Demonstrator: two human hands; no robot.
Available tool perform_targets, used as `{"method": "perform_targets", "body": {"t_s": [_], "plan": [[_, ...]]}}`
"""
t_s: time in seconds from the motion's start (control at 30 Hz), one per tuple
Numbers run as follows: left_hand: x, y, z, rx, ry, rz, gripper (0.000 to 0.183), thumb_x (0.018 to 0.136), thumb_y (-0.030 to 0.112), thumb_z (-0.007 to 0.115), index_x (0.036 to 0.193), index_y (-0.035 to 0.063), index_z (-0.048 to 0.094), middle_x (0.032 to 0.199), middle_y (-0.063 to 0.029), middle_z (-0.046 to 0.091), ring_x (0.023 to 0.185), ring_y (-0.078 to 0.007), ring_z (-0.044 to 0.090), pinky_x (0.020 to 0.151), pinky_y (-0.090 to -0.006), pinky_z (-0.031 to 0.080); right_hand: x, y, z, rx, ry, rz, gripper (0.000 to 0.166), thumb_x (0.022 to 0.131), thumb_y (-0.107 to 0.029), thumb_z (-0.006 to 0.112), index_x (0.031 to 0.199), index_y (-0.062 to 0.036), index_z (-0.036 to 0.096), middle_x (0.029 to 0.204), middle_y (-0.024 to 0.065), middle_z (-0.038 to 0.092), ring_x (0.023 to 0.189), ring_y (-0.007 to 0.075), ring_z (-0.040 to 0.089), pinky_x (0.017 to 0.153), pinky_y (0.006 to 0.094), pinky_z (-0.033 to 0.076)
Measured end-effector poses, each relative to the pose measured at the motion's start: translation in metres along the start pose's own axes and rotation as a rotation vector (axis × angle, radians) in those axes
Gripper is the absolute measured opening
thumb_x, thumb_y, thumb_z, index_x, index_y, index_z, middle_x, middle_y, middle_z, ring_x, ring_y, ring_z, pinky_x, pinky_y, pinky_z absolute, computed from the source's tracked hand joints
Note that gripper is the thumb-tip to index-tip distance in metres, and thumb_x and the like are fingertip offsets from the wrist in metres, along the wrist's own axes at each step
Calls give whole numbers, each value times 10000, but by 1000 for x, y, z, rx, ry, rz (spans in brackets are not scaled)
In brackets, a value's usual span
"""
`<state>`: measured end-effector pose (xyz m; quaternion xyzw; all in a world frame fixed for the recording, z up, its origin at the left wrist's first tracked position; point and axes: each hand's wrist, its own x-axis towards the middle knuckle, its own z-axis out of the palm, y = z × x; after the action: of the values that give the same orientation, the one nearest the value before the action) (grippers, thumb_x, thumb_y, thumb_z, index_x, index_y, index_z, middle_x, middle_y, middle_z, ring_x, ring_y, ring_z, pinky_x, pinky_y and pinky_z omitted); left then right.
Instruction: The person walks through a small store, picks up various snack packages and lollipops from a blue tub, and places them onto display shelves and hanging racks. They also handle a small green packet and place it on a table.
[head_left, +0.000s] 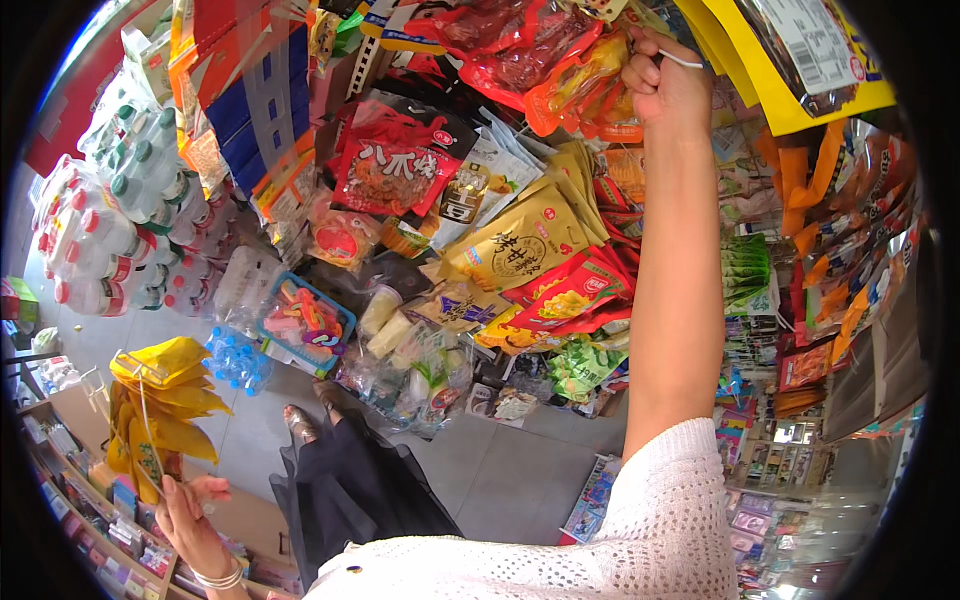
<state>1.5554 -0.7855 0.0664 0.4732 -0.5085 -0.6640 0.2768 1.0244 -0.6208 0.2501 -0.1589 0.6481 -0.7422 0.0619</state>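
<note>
At the lower left, my left hand (191, 514) grips the lower end of a white wire display hook (147, 420). Several yellow snack packets (169, 397) hang in a bunch on this hook. My right arm reaches up to the top of the view. There my right hand (660, 79) is curled into a fist beside orange-and-clear snack packets (585, 82). A short white rod (682, 58), which looks like a hook's end, sticks out at the fist. What the curled fingers cover is hidden. Red vacuum-packed snacks (517, 52) hang just left of those packets.
Below hang gold packets (525, 236), red packets (577, 292) and a red-and-black packet (397, 161). Shrink-wrapped water bottles (97, 247) are stacked at left. A blue-rimmed tub (307, 319) stands near my feet. Yellow packaging (810, 67) overhangs at upper right; more packets (847, 270) hang below.
</note>
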Motion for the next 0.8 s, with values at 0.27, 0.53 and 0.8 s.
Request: {"method": "perform_targets", "body": {"t_s": [0.27, 0.53, 0.8], "plan": [[9, -8, 7, -6, 13, -23, 382, 978, 249, 394, 663, 32, 382, 591, -144, 524, 610, -224, 587, 529, -300, 476, 21, -9, 7, 5, 42, -6, 153, 862, -27, 387, 821, 49, 514, 610, 32, 460, 399, 90, 301, 362, 230, 221], [15, -6, 16, -33, -4, -59, 400, 975, 266, 405, 644, 42, 382, 588, -131, 512, 601, -222, 592, 522, -301, 474, 27, -19, -5, 338, 12, 253, 167, 901, -58, 332, 829, 4, 469, 618, 23, 453, 374, 76, 304, 352, 223, 226], [3, 9, 28, 85, -95, -161, 513, 956, 369, 421, 560, 44, 448, 486, -120, 527, 373, -157, 448, 384, -258, 366, 16, 0, 1, 285, -67, 247, 151, 940, -131, 381, 910, -7, 461, 630, 13, 451, 412, 65, 333, 351, 210, 244]]}}
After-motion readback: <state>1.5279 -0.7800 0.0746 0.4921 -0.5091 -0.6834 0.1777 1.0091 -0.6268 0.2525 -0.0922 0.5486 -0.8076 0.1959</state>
